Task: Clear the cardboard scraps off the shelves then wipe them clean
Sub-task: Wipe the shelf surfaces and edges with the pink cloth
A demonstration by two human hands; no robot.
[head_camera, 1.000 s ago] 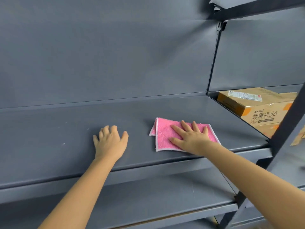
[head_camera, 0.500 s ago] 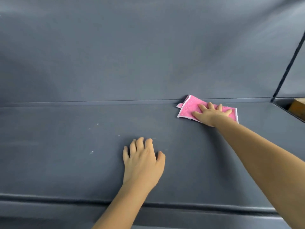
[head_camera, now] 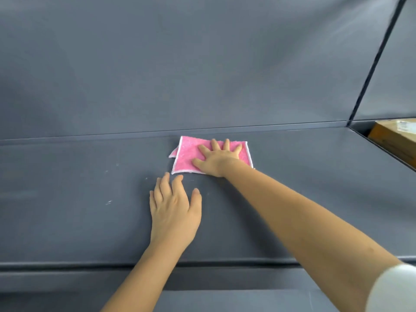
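A pink cloth (head_camera: 186, 154) with a white edge lies flat on the dark grey shelf (head_camera: 67, 199), near its back wall. My right hand (head_camera: 219, 159) presses on the cloth with fingers spread. My left hand (head_camera: 174, 208) rests palm down on the bare shelf just in front of the cloth, fingers apart, holding nothing. A few small pale specks (head_camera: 109, 202) dot the shelf to the left of my left hand. No cardboard scraps show on this shelf.
A brown cardboard box (head_camera: 396, 138) sits on the neighbouring shelf at the far right, past a dark upright post (head_camera: 373, 64). The grey back panel (head_camera: 180, 64) rises behind the shelf. A lower shelf edge (head_camera: 225, 300) shows at the bottom.
My right hand has slid the cloth left along the back of the shelf, after first pushing it from the front edge to the back. My left hand stays flat on the shelf.
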